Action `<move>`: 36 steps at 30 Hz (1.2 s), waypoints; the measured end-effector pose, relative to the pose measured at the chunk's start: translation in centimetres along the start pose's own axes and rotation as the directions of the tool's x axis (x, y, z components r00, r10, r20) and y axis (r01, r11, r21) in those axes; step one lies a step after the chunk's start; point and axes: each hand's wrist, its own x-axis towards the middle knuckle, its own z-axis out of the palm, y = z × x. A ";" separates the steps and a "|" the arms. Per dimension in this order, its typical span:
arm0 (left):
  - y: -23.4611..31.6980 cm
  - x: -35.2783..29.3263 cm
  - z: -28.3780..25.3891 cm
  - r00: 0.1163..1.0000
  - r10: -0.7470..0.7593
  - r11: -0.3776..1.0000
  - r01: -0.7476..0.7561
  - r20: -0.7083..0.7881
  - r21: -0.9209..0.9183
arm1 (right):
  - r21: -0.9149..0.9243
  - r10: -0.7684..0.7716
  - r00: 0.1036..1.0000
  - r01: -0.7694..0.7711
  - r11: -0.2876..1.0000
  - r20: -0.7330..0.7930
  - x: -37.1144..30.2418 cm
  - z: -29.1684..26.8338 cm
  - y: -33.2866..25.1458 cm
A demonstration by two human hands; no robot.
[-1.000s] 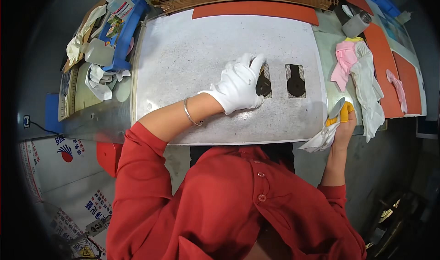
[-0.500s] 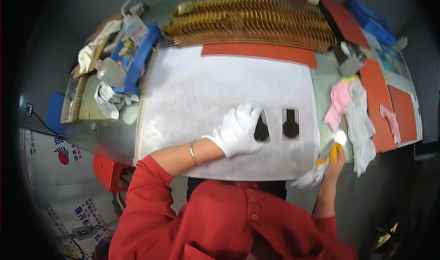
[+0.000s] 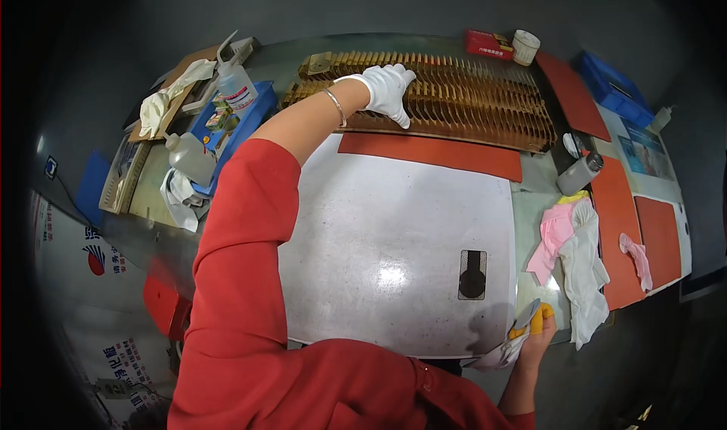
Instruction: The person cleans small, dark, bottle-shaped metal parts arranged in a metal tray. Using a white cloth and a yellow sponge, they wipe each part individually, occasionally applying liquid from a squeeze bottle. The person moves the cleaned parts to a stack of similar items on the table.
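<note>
My left hand [image 3: 385,95], in a white glove, reaches over the long brown rack [image 3: 477,115] of upright thin plates at the back. Its thumb and fingers are spread apart over the slots. No plate can be made out between them. Near the front right edge, my right hand [image 3: 536,333] wears yellow finger covers and is closed on a crumpled white cloth [image 3: 497,356]. A flat grey piece [image 3: 525,318] sticks up at its fingers. One dark keyhole-shaped plate [image 3: 472,276] lies on the white sheet [image 3: 363,225], left of my right hand.
On the left stand a blue tray [image 3: 241,127], squeeze bottles [image 3: 191,159] and cloths [image 3: 180,199]. To the right lie pink and white cloths [image 3: 587,271], a grey bottle [image 3: 580,174] and red-orange mats [image 3: 617,225]. A white cup [image 3: 525,47] stands behind the rack.
My left hand has moved from the sheet up to the rack. The dark plate beside it is gone from the sheet. My right hand stays near the front edge; the view has shifted.
</note>
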 end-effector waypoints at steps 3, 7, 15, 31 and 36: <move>0.2 0.9 0.0 0.998 0.048 0.999 -0.049 0.049 0.020 | -0.054 -0.035 0.999 0.034 0.998 -0.019 0.1 -0.7 0.5; 0.9 0.3 0.1 0.998 0.062 0.991 -0.063 -0.017 -0.117 | -0.228 -0.127 0.988 0.105 0.968 -0.087 0.5 -0.9 1.2; 13.6 -13.5 5.7 0.927 0.173 0.766 -0.340 -0.333 -0.546 | -0.072 -0.043 0.998 0.040 0.997 -0.042 0.0 0.1 0.2; 23.8 -15.5 8.9 0.981 0.109 0.882 -0.169 -0.158 -0.440 | -0.149 -0.088 0.994 0.077 0.986 -0.069 0.7 -0.9 1.2; 22.0 -16.6 9.1 0.936 0.084 0.861 -0.242 -0.343 -0.448 | -0.216 -0.086 0.994 0.070 0.974 -0.067 0.3 -0.3 1.0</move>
